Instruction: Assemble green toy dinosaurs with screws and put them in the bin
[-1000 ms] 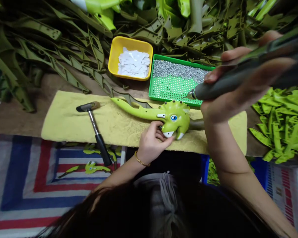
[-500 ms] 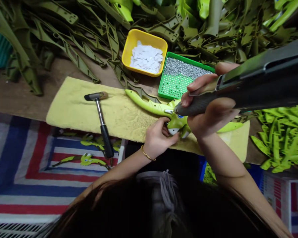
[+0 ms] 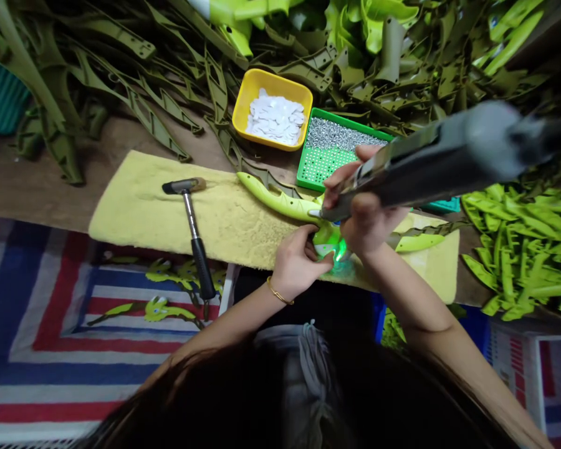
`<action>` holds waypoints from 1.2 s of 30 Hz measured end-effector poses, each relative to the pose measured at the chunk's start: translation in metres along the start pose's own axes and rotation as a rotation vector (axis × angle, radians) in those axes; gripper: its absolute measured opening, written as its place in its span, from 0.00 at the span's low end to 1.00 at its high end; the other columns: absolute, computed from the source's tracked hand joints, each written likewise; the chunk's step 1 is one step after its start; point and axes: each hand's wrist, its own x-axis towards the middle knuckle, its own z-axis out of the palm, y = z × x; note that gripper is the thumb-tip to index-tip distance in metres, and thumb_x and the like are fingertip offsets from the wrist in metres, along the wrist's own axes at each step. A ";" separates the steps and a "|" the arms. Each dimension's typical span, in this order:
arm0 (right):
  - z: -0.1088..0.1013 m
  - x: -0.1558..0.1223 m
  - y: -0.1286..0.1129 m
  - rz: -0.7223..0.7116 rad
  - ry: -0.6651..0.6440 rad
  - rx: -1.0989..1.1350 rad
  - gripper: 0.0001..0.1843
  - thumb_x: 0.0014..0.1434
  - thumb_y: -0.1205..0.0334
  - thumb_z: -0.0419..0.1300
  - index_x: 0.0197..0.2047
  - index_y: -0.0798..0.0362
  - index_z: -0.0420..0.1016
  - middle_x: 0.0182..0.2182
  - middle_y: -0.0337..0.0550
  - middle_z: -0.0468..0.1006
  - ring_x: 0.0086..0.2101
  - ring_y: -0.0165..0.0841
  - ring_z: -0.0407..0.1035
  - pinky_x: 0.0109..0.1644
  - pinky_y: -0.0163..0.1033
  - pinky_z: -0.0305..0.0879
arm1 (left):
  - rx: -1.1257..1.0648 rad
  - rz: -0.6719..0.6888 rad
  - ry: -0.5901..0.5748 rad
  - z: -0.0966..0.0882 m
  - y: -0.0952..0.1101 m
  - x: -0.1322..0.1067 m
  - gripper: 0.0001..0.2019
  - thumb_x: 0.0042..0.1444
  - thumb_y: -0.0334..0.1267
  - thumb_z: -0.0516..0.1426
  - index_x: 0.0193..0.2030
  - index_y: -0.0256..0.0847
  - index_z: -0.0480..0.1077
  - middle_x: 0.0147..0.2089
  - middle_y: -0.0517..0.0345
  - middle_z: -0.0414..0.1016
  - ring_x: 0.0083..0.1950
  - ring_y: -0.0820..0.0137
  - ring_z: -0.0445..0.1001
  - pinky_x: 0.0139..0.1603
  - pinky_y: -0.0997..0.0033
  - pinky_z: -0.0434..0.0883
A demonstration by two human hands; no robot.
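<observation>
My right hand (image 3: 367, 215) is wrapped around a dark electric screwdriver (image 3: 416, 159), whose tip points down at a lime-green plastic toy (image 3: 280, 201). The exact contact of the tip is hidden behind my fingers. My left hand (image 3: 299, 255) grips the toy's middle section near its white part, thumb and fingers closed on it. Bright green light glows from the toy beside my left thumb. Beneath it lies a yellow cloth (image 3: 168, 218). To the left, a hammer (image 3: 194, 231) with a black handle rests across the cloth's front edge.
A yellow bin (image 3: 239, 103) holds white pieces; beside it a green basket (image 3: 303, 178) holds screws. Olive plastic parts (image 3: 168, 81) are heaped along the back. Lime-green parts (image 3: 518, 243) pile up at right. Below left, finished-looking toys (image 3: 159, 308) lie over striped sheeting (image 3: 75, 368).
The screwdriver's rear end has swung into view and my right hand has shifted slightly left. Green light now shines from the toy. My left hand keeps its hold.
</observation>
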 end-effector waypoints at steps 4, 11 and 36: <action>-0.015 0.037 0.004 -0.214 0.396 -0.042 0.21 0.62 0.39 0.51 0.47 0.44 0.69 0.30 0.34 0.74 0.18 0.23 0.63 0.20 0.34 0.56 | -0.013 -0.021 -0.028 -0.001 0.001 -0.004 0.22 0.44 0.39 0.65 0.47 0.40 0.68 0.29 0.64 0.70 0.24 0.75 0.72 0.29 0.74 0.73; -0.037 0.052 0.055 -0.149 0.476 -0.202 0.22 0.56 0.32 0.54 0.38 0.42 0.65 0.31 0.33 0.74 0.20 0.25 0.61 0.22 0.40 0.57 | 0.050 -0.001 -0.123 -0.006 0.008 0.002 0.22 0.46 0.42 0.66 0.47 0.41 0.68 0.27 0.65 0.70 0.25 0.74 0.72 0.28 0.75 0.72; 0.010 0.002 -0.020 -0.106 0.165 -0.152 0.22 0.60 0.34 0.49 0.50 0.34 0.67 0.33 0.34 0.74 0.20 0.26 0.67 0.22 0.36 0.67 | -0.849 -0.415 0.110 -0.031 -0.003 0.038 0.30 0.35 0.43 0.73 0.39 0.39 0.62 0.36 0.58 0.78 0.39 0.64 0.81 0.37 0.65 0.82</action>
